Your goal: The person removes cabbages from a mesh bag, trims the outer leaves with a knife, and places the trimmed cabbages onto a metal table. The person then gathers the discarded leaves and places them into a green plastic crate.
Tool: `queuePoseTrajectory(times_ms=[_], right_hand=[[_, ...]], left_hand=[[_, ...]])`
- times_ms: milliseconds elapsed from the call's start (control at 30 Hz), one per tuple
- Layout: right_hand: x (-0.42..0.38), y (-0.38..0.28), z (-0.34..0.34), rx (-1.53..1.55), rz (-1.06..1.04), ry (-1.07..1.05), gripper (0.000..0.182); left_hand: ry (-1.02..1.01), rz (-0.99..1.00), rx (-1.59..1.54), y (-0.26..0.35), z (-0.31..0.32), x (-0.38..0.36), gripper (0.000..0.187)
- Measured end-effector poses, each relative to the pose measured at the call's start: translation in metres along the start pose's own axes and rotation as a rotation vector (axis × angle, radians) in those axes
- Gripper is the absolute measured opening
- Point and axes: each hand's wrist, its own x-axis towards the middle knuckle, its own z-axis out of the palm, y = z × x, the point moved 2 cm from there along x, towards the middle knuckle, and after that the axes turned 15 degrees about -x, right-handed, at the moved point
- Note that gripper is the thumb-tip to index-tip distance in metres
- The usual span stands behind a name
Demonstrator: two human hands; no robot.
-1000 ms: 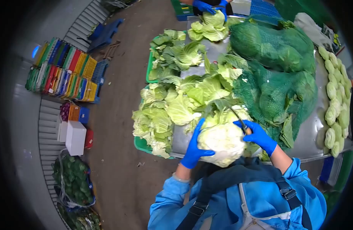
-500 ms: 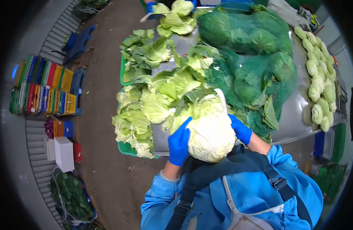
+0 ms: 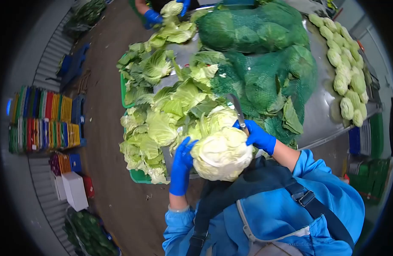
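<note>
Cabbage (image 3: 221, 154) between hands, at table edge (image 3: 333, 135)

Bright even light, heavy fisheye warp, dark vignette at edges.

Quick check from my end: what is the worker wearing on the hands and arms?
Both the left hand and the right hand are in bright blue gloves. The arms have light blue long sleeves, gathered at the cuff. A dark apron strap with a buckle crosses the right shoulder.
</note>
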Motion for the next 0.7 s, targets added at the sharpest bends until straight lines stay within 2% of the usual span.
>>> queuePoseTrajectory(times_ms=[100,133,233,367,500,533,633,700], right_hand=[[0.007,-0.025,0.009,-0.419,0.016,0.033,0.057],[0.007,-0.038,0.018,-0.472,0.033,0.084,0.048],[0.013,-0.062,0.023,-0.57,0.046,0.029,0.045],[0.007,-0.077,0.029,-0.684,-0.076,0.038,0.044],[0.002,-0.091,0.042,-0.924,-0.344,0.192,0.043],[0.003,-0.092,0.045,-0.962,-0.269,0.201,0.036],[0.002,-0.092,0.042,-1.072,-0.263,0.1,0.029],[0.001,-0.084,0.04,-1.105,-0.295,0.184,0.025]], left_hand=[[-0.182,0.3,0.635,-0.023,0.019,-0.035,0.075],[-0.085,0.169,0.526,-0.018,0.024,-0.034,0.087],[-0.08,0.205,0.302,-0.014,0.01,-0.031,0.09],[-0.059,0.24,0.332,-0.004,0.005,-0.029,0.096],[-0.193,0.351,0.659,0.012,0.015,-0.023,0.106],[-0.249,0.368,0.746,0.016,0.024,-0.024,0.11],[-0.201,0.305,0.781,0.013,0.047,-0.035,0.115],[-0.356,0.352,0.936,0.019,0.036,-0.036,0.103]])
